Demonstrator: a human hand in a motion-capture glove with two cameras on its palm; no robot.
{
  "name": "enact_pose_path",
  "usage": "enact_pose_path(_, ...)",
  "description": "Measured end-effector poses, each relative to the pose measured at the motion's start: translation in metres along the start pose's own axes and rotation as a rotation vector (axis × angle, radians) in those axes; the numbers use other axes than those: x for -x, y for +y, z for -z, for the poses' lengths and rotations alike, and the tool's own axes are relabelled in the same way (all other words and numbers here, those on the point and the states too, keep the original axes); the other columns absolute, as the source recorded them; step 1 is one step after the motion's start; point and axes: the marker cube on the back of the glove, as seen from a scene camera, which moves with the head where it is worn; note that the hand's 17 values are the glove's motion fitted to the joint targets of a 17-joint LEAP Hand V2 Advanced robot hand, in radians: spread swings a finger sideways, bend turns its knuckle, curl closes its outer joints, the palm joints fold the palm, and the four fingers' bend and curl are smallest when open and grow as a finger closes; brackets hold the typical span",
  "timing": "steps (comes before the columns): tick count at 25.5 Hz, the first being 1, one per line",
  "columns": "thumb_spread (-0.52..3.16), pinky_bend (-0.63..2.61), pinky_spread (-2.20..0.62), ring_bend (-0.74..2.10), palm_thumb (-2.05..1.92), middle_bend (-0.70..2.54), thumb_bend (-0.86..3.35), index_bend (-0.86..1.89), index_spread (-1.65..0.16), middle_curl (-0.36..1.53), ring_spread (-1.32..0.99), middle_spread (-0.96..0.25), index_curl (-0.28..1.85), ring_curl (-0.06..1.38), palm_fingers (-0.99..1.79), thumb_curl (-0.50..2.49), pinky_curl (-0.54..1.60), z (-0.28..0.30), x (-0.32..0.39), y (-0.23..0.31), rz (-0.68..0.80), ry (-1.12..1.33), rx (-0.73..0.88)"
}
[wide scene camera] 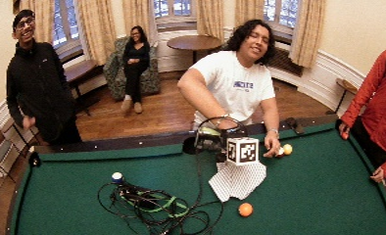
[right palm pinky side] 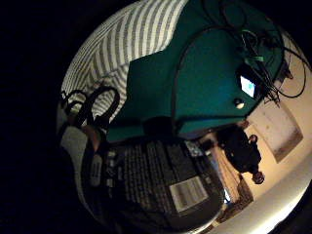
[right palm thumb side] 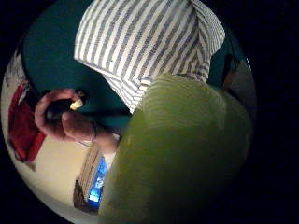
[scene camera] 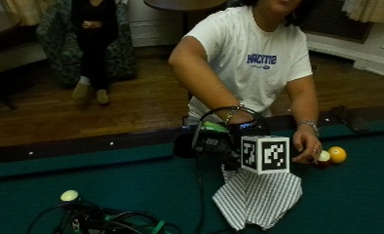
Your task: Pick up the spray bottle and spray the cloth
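At the pool table (scene camera: 62,170), my gloved right hand (scene camera: 211,141) holds the spray bottle (right palm thumb side: 182,158) just above the striped cloth (scene camera: 257,197), which lies spread on the green felt near the rail. From the outside view the hand is mostly hidden behind the rig, so I cannot see the fingers themselves. Both palm views are filled by the bottle, though, its green body on the thumb side and a dark label with a barcode (right palm pinky side: 187,192) on the little-finger side, and I judge the hand is wrapped round it. The bottle looks lifted off the table and aimed down toward the cloth, which suits a spray onto the fabric from close range. The cloth is white with grey stripes, folded to a point at its near end. The bare left hand (scene camera: 307,145) rests on the felt beside an orange ball (scene camera: 337,154), fingers curled on a second ball (scene camera: 323,157), likely to keep both clear of the spray.
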Motion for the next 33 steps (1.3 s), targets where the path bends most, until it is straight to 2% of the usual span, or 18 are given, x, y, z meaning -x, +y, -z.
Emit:
enact_pose_path(5, 0.32, 0.39, -0.29, 0.69, 0.95, 0.72, -0.03, 0.42, -0.25, 0.56, -0.20, -0.20, 0.59, 0.48, 1.36, 0.79, 0.39, -0.001, 0.002, -0.005, 0.017, -0.016, -0.006)
enact_pose_path(10, 0.32, 0.39, -0.29, 0.69, 0.94, 0.72, -0.03, 0.41, -0.25, 0.56, -0.20, -0.20, 0.59, 0.48, 1.36, 0.80, 0.39, 0.039, 0.002, 0.019, 0.106, -0.181, -0.143)
enact_pose_path(16, 0.32, 0.38, -0.29, 0.69, 0.94, 0.72, -0.03, 0.41, -0.25, 0.56, -0.20, -0.19, 0.60, 0.48, 1.36, 0.80, 0.39, 0.104, -0.007, 0.074, 0.322, -0.484, -0.339)
enact_pose_path(23, 0.33, 0.38, -0.28, 0.69, 0.94, 0.71, -0.03, 0.40, -0.26, 0.56, -0.20, -0.19, 0.60, 0.48, 1.36, 0.81, 0.39, 0.143, -0.011, 0.112, 0.592, -0.804, -0.532)
enact_pose_path(29, 0.33, 0.38, -0.28, 0.69, 0.94, 0.71, -0.03, 0.40, -0.26, 0.56, -0.20, -0.19, 0.61, 0.48, 1.36, 0.81, 0.39, 0.147, 0.008, 0.106, 0.798, -0.972, -0.686)
enact_pose_path(33, 0.33, 0.38, -0.28, 0.69, 0.94, 0.71, -0.03, 0.40, -0.26, 0.56, -0.20, -0.20, 0.61, 0.48, 1.37, 0.81, 0.39, 0.132, 0.044, 0.075, 0.924, -1.104, -0.827)
